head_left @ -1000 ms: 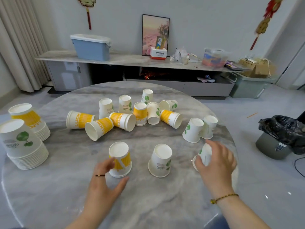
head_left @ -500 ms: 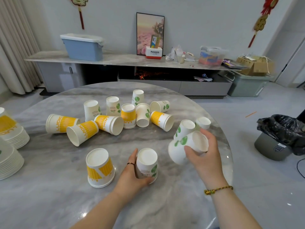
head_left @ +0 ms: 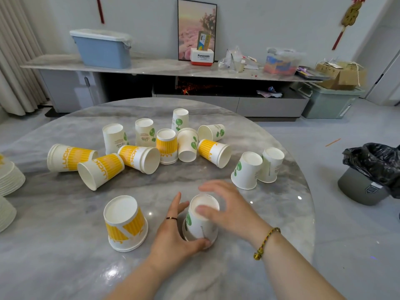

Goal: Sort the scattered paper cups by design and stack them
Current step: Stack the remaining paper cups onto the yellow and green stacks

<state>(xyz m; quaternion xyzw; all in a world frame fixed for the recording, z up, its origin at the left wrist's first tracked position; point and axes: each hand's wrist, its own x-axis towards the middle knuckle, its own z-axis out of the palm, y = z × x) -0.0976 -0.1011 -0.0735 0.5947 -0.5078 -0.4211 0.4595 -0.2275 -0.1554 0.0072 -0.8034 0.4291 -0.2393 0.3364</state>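
The left hand (head_left: 173,237) grips the base of the upturned green-leaf cups (head_left: 201,226), thumb curled round the near rim. The right hand (head_left: 231,208) lies loose over them, thumb on top, fingers spread. Bare table (head_left: 65,267) lies nearer than both hands and between them and the cup cluster (head_left: 151,148) beyond; its round edge curves near the right wrist. A yellow cup (head_left: 124,221) stands just left of the left hand. Half a second ago the right hand held its cup tilted in the air; now that cup sits nested over the left's

home living room, TV console (head_left: 164,68), curtains (head_left: 15,55)
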